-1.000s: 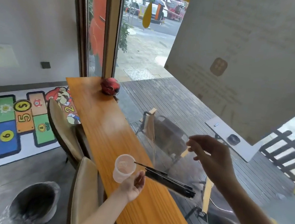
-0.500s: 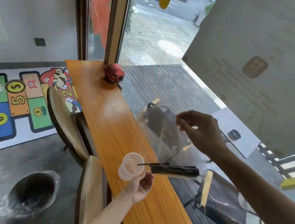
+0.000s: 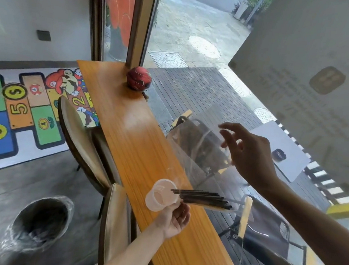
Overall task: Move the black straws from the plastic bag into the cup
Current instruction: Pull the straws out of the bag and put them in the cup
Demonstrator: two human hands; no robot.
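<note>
I hold the cup [image 3: 161, 195] tipped on its side in my left hand [image 3: 175, 218] so its mouth faces the black straws [image 3: 203, 198], which lie in the clear plastic bag [image 3: 201, 155] above the table [image 3: 139, 142], while my right hand [image 3: 249, 157] hangs open, gripping nothing.

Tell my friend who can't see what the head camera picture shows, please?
A person's left hand tips a clear cup toward black straws poking from a clear plastic bag over a wooden counter. The right hand, fingers spread, is at the bag's top. A red ball sits farther along.
</note>
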